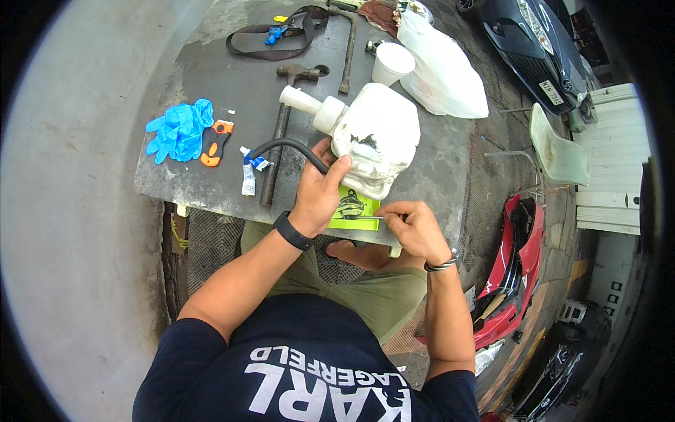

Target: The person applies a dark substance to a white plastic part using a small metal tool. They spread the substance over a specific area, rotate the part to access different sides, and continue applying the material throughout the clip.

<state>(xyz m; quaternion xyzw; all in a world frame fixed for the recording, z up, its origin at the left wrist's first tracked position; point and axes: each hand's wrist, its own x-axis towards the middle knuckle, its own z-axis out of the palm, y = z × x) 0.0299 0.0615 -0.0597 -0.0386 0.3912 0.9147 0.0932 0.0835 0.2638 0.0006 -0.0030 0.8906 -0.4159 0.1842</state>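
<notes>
The left hand (322, 184) is closed on a white plastic container (390, 126) beside its black hose (292, 143), holding it above the tabletop (439, 169), while the right hand (416, 228), fingers drawn in, pinches a thin metal tool (363, 217) over the green tray (357, 226) near the tabletop's front edge.

Plastic tank (385, 126), white with dark smudges
Hose (292, 144), black; tray (355, 225), lime green; gloves (181, 132), bright blue; utility knife (214, 143), black and orange; tube (248, 181), white and blue; cup (392, 66) and bag (446, 70), white; tabletop (437, 169), mottled grey; shorts (390, 292), olive green
</notes>
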